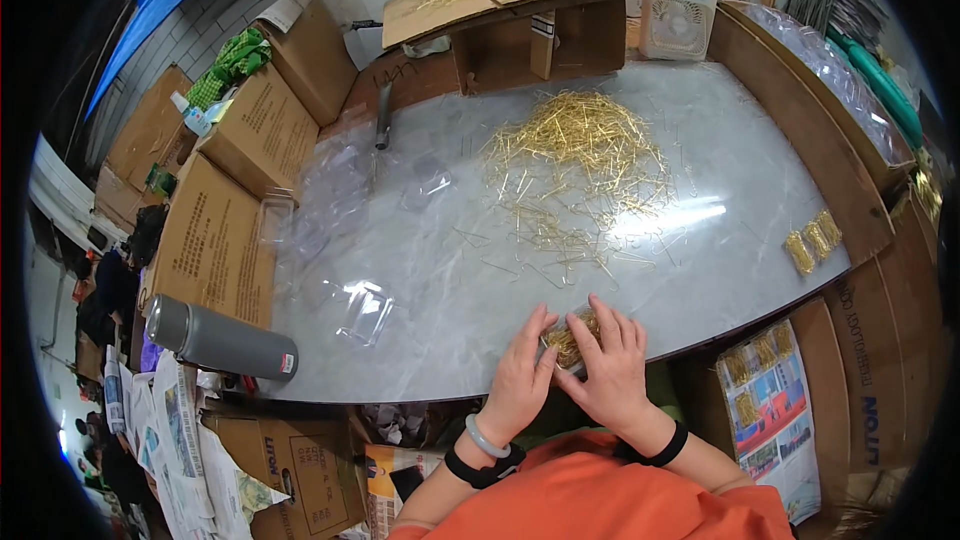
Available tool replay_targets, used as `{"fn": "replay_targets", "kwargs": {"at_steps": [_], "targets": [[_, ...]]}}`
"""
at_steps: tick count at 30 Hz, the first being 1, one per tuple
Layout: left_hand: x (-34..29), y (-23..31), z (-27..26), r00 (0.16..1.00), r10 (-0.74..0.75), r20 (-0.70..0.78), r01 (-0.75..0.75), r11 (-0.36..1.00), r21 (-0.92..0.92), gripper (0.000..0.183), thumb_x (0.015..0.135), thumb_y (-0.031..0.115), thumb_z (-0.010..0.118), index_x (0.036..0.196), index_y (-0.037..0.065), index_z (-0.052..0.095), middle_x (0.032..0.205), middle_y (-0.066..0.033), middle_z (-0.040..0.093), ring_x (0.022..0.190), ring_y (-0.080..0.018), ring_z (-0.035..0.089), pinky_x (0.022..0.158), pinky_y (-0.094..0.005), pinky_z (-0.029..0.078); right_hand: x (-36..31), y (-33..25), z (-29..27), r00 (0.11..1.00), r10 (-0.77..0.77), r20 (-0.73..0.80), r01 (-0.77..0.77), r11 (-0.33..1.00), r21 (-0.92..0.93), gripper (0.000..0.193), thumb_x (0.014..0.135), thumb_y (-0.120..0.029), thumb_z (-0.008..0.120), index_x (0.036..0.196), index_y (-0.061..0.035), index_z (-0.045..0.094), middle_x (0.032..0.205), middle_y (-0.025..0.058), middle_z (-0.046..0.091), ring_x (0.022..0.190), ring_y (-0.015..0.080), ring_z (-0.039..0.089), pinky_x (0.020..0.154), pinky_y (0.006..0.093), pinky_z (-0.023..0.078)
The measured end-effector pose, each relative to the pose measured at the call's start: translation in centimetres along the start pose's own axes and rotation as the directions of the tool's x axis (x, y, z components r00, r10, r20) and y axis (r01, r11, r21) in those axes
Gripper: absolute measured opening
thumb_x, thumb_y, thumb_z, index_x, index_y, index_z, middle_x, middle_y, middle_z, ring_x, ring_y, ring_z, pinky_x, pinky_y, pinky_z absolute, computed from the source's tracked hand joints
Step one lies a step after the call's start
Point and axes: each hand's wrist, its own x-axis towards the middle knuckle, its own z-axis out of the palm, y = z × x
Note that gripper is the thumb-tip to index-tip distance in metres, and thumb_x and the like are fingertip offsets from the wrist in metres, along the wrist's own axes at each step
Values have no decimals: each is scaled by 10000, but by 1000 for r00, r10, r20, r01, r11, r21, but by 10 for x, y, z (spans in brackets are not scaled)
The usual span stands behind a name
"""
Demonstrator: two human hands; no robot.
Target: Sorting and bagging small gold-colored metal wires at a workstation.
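Near the front edge of the table, my left hand [522,372] and my right hand [612,365] close around a small clear plastic box filled with gold wire hooks [566,344]. My left fingers press along its left side. The right thumb and fingers lie over its top and right side, hiding much of it. Beyond my hands spreads a big heap of loose gold wire hooks [590,140], thinning out toward me. To the left lies an empty clear plastic box [366,312], with several more clear boxes [335,185] behind it.
Filled packs of gold hooks [815,240] sit at the table's right edge. A grey bottle [225,340] stands at the front left. Cardboard boxes [215,240] wall the left side, and a cardboard shelf [530,5] stands at the back beside a white fan [678,25].
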Motion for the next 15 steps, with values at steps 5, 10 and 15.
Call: {"fn": "replay_targets", "kwargs": {"at_steps": [5, 10, 15], "targets": [[10, -7, 2, 999, 53, 0, -52, 993, 107, 516, 996, 44, 557, 1497, 11, 443, 1336, -198, 603, 1247, -333, 587, 1059, -384, 465, 2, -2, 0, 1000, 0, -21, 0, 1000, -19, 637, 758, -306, 818, 1329, -97, 627, 1470, 201, 481, 1250, 380, 480, 1035, 525, 370], [-1, -10, -7, 998, -44, -53, 27, 957, -287, 463, 1017, 37, 510, 1474, -22, 470, 1452, -192, 515, 1327, -304, 534, 1112, -395, 434, 6, 2, -5, 1000, -3, -31, 2, 1000, -21, 612, 776, -320, 804, 1325, -110, 634, 1478, 164, 488, 1203, 377, 485, 1017, 505, 375], [-4, -10, -4, 991, -40, -127, -3, 947, -322, 466, 1029, 64, 502, 1479, -49, 454, 1519, -200, 452, 1393, -310, 475, 1162, -408, 384, 12, 5, -7, 999, 4, 33, -2, 997, -75, 618, 799, -337, 785, 1354, -122, 617, 1492, 133, 478, 1204, 374, 463, 1035, 492, 353]]}}
